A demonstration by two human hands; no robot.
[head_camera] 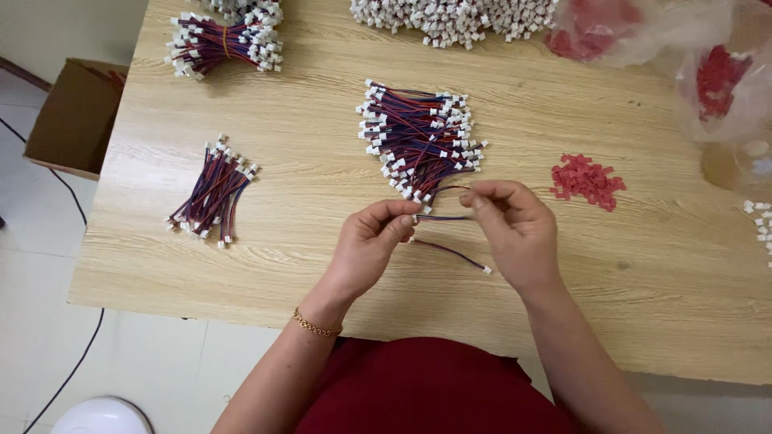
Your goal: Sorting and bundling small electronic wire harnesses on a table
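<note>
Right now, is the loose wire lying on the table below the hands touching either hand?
Apart. The head view shows the loose wire lying on the table, with bare wood between it and both the left hand and the right hand.

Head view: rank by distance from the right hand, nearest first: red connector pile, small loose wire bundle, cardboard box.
Measured from the right hand:
1. Red connector pile, on the table just right of it and slightly farther up.
2. Small loose wire bundle, across the table on the left.
3. Cardboard box, on the floor past the table's left edge.
</note>
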